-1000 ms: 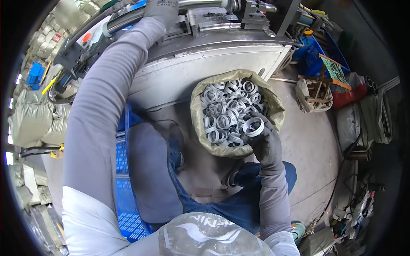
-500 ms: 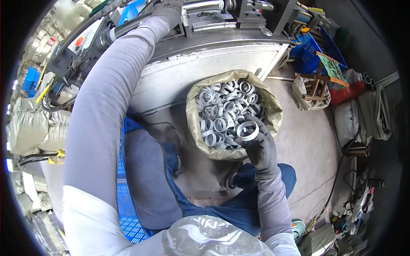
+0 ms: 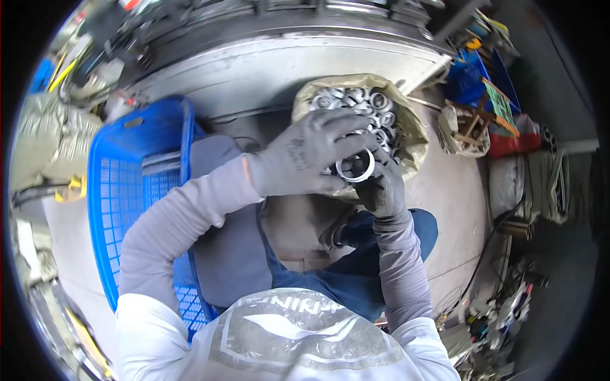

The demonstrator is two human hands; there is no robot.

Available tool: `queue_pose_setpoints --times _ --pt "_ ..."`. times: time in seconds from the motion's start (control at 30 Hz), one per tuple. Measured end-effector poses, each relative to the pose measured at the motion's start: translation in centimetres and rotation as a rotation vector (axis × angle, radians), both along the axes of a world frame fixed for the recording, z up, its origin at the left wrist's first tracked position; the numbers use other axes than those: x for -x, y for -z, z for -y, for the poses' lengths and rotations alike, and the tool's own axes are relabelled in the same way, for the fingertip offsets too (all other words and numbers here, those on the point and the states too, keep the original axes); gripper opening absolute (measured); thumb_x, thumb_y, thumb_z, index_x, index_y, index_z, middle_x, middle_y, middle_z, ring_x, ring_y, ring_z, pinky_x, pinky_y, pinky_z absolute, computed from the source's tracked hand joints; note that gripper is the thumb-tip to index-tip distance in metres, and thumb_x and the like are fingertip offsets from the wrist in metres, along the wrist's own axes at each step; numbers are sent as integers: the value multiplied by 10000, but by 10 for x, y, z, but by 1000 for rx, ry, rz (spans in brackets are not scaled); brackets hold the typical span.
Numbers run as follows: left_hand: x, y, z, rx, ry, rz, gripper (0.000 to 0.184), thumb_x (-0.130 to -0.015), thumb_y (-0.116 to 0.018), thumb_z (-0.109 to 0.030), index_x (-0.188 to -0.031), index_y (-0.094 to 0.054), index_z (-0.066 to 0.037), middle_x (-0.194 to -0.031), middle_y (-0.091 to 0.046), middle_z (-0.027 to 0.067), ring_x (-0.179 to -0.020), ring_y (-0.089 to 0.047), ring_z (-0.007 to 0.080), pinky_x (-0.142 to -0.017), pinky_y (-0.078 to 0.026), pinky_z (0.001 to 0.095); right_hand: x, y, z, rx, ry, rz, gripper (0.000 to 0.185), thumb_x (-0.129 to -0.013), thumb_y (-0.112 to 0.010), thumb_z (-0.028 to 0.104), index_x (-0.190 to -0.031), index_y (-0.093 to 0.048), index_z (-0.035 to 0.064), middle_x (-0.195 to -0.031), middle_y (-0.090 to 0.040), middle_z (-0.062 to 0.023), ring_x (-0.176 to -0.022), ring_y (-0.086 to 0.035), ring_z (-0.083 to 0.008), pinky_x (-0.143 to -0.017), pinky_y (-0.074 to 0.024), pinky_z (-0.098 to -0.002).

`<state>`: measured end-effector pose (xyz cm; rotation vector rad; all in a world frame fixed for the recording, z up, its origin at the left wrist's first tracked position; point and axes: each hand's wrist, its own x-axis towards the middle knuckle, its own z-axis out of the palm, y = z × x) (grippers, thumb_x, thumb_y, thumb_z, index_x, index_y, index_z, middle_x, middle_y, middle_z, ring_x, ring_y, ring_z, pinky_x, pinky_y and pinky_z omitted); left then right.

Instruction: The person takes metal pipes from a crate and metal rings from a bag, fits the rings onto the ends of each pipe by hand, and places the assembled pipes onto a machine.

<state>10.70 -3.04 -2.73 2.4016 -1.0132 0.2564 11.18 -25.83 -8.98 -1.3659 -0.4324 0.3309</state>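
Pinched in my right hand [image 3: 385,189], in a dark grey glove, is a white metal-looking ring [image 3: 353,180], its round opening facing me. My left hand [image 3: 305,152], in a grey glove, reaches over the ring from the left. Its fingers are spread along the upper side and its thumb is apart below, near the ring's lower left edge. Whether the left fingertips press on the ring cannot be made out. Just beyond both hands stands an open woven sack [image 3: 412,141] filled with similar rings [image 3: 379,101], partly covered by my left hand.
To my left stands a blue plastic basket [image 3: 114,209], beside the grey pad on my left leg [image 3: 229,254]. A machine bench with a white front panel [image 3: 254,70] runs across the far side. At the right are a blue crate [image 3: 469,76] and a wooden frame [image 3: 471,124].
My left hand has come down from the machine to the ring in my right hand. The ring is slightly higher and further left in view. The blue basket shows more fully.
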Motion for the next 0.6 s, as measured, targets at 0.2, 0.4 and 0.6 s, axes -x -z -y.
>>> queue_pose_setpoints --times 0.2,0.4,0.6 --pt "10 8 -24 103 -72 190 728 -789 -782 -364 -1443 -550 -146 -1450 -538 135 -1380 -475 336 -1149 -369 520 11 -38 -33 402 -13 277 504 -995 -582 166 -1461 -482 2 -1383 -609 -155 -1225 -648 -291 -1031 -556 -465" --pt "30 11 -71 -64 -268 194 690 -892 -652 -569 -1478 -533 -224 -1549 -461 120 -1439 -426 325 -1170 -337 536 -12 -7 -61 407 -121 187 512 -1046 -585 279 -1488 -483 42 -1404 -599 -142 -1249 -616 -281 -1032 -544 -484" --pt "45 79 -264 458 -907 109 450 -888 -733 -282 -1264 -673 -42 -1228 -689 193 -1187 -636 332 -1067 -474 439 -32 -3 -66 -219 -74 -514 585 -1034 -615 376 -1491 -491 33 -1337 -650 -156 -1161 -663 -282 -985 -576 -436"
